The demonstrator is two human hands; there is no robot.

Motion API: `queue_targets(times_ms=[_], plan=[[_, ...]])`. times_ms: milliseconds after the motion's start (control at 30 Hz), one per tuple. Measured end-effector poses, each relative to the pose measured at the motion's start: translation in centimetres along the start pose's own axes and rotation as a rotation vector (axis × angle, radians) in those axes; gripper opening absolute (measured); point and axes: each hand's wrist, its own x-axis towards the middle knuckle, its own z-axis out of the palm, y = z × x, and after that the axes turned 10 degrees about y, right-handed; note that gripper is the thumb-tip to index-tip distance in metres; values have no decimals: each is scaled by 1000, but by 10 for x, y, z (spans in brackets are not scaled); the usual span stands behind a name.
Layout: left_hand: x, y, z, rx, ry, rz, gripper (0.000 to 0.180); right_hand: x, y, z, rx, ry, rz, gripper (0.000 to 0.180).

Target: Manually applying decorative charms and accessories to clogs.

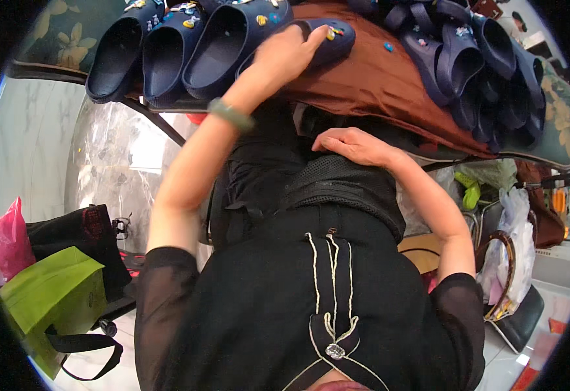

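Observation:
A row of dark blue clogs (217, 60) with small coloured charms stands along the table's near edge at the left. My left hand (283, 57), with a greenish bangle on its wrist, is closed on the clog (332, 44) at the right end of that row. That clog lies turned, its toe pointing right and bright charms on top; the hand covers its heel part. My right hand (355, 144) lies on my dark lap below the table edge, holding nothing, its fingers loosely extended.
A brown cloth (389, 85) covers the table's middle. More dark blue clogs (461, 62) are heaped at its right, and a small blue charm (388, 47) lies on the cloth. A green bag (60, 293) is at lower left, plastic bags (510, 241) at right.

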Motion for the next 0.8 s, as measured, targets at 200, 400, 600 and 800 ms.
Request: queue_targets(times_ms=[200, 400, 600, 800], plan=[[-130, 4, -95, -110, -603, -12, 40, -45, 9, 7, 531, -93, 527, 50], [-213, -18, -104, -223, -720, 119, 48, -72, 9, 9, 674, -44, 576, 33], [-219, -14, -87, -329, -671, 321, 31, -105, 12, 11, 671, 85, 700, 30], [-185, 4, -43, -402, -638, 480, 30, -180, 21, 24, 974, 398, 844, 28]])
